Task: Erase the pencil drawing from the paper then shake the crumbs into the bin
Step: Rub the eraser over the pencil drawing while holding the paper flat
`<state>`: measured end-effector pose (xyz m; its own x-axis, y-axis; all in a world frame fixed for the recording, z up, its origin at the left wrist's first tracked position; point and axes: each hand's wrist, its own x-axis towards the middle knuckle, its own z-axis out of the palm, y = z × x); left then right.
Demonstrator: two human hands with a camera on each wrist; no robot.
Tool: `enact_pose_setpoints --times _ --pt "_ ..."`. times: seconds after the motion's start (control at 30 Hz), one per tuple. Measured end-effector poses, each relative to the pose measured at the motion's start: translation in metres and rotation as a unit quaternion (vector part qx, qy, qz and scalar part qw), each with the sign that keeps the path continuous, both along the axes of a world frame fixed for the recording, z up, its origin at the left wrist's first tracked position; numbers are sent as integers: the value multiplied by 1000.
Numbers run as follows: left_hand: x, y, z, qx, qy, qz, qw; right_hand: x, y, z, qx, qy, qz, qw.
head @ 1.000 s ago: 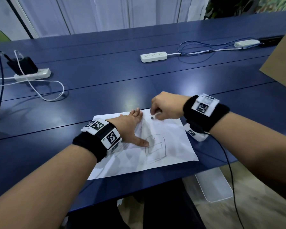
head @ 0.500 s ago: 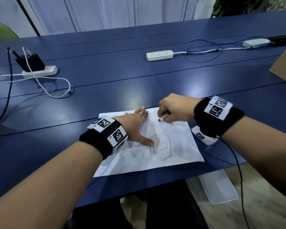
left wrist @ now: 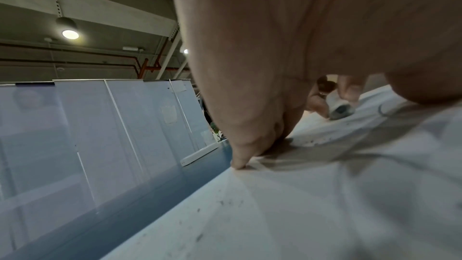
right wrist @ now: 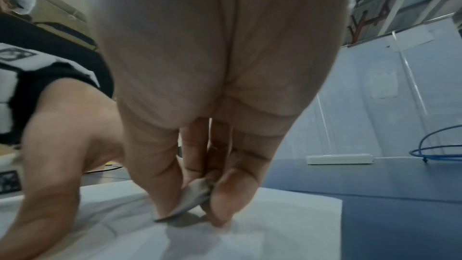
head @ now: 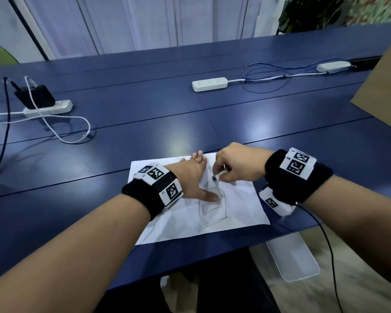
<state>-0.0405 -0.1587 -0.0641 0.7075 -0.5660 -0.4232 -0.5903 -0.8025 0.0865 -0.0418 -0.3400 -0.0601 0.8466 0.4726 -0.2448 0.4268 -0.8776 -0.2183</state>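
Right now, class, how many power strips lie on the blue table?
3: one power strip far left with a black charger plugged in, one centre back, one far right. Others may lie out of view.

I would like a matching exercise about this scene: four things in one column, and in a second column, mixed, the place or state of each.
Column one:
1. eraser
2. paper
3. left hand
4. black charger

Column two:
a. plugged into the white power strip far on the left
b. lies flat on the blue table, near its front edge
c. pinched in the right hand, its tip at the sheet
d. pressed flat on the sheet, fingers straight

Pairs: 1-c, 2-b, 3-d, 4-a
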Motion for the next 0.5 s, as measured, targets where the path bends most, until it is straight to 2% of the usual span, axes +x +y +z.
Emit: enact_pose_setpoints --times 0.3,0.5 --pt "0 -2 3 -4 5 12 1000 46 3 9 -15 -52 -31 998" --pt "2 -1 1 3 4 7 1000 11 -4 5 -17 -5 74 997"
